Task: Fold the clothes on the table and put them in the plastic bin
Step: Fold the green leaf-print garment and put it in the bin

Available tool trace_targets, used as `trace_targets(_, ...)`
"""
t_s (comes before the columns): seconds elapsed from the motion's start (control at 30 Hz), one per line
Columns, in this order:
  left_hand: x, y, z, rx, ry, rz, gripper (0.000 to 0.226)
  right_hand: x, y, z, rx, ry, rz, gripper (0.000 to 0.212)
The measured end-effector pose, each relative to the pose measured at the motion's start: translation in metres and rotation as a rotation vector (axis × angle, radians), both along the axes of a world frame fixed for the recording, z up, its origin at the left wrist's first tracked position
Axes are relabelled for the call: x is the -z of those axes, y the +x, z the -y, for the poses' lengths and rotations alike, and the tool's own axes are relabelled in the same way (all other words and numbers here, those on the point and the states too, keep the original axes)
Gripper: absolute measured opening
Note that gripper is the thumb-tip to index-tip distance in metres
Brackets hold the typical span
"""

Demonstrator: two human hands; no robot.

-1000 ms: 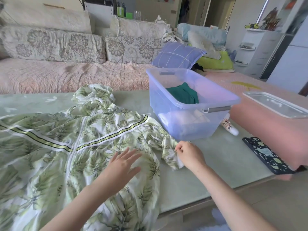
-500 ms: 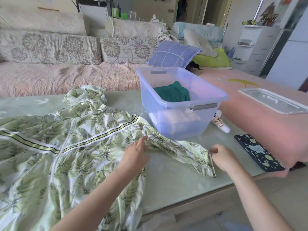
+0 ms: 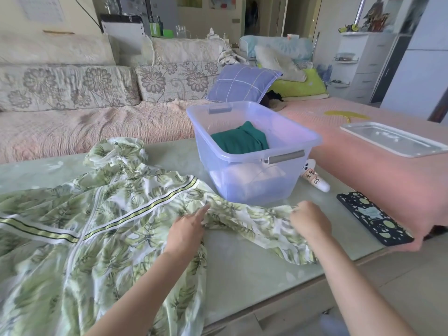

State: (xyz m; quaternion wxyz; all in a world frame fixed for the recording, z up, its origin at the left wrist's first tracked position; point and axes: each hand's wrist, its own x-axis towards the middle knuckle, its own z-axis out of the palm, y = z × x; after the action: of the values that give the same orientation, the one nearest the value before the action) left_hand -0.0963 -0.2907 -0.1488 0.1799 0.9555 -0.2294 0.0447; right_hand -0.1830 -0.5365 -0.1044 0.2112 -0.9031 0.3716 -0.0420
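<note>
table [image 3: 254, 275]: work surface; carries the bin and the jacket.
jacket [image 3: 97, 226]: left of the bin, spread flat with the zip side up and the hood toward the bin's far-left corner. Laid open like this, it looks ready for folding and isn't folded yet.
bin [image 3: 242, 163]: open and within reach, so folded pieces can go straight in.
lid [image 3: 392, 139]: off, lying right of the bin on the pink surface.
sleeve [image 3: 261, 224]: stretched along the table just in front of the bin. Probably drawn straight so it can be folded across the body.
green top [image 3: 240, 139]: folded inside the bin, with pale cloth under it. Part of the task looks done.
phone [image 3: 373, 219]: front-right of the bin, away from the cloth.
left hand [image 3: 186, 229]: front-left of the bin, fingers straight and flat on the jacket where the sleeve starts. It seems to pin the fold point.
right hand [image 3: 310, 219]: just in front of the bin, fingers curled and gripping the sleeve near its end.
</note>
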Motion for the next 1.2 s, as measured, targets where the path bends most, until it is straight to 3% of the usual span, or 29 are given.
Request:
trace_targets(0.07,0.0,-0.002,-0.002,0.007,-0.022,0.01,0.053,0.0,-0.008,0.014,0.03,-0.034,-0.063,0.016)
trace_targets(0.17,-0.001,-0.003,-0.005,0.016,-0.111,0.018,0.044,0.004,-0.013,0.021,-0.007,-0.101,-0.092,0.025)
trace_targets(0.33,0.0,-0.002,-0.002,0.074,-0.155,0.037,0.033,-0.009,0.0,-0.019,-0.19,-0.253,0.19,0.018)
trace_targets(0.53,0.003,-0.001,-0.007,0.089,-0.2,0.042,0.027,0.003,0.015,-0.053,-0.321,-0.041,0.131,0.016)
trace_targets(0.77,0.006,-0.002,-0.019,0.073,-0.212,-0.024,0.04,0.0,0.039,-0.098,-0.59,0.036,0.378,0.029)
trace_targets(0.87,0.004,-0.005,-0.021,0.053,-0.219,-0.029,0.04,-0.001,0.067,-0.121,-0.582,-0.119,0.228,0.044)
trace_targets(0.97,0.004,-0.006,-0.023,0.05,-0.233,-0.03,0.036,-0.006,0.099,-0.142,-0.514,-0.269,0.043,0.039)
trace_targets(1.1,0.004,-0.009,-0.023,0.031,-0.269,-0.063,0.032,-0.002,0.135,-0.145,-0.482,-0.281,-0.125,0.04)
trace_targets(1.2,0.002,-0.012,-0.019,0.011,-0.256,-0.042,0.029,-0.003,0.149,-0.147,-0.525,-0.373,-0.141,0.042)
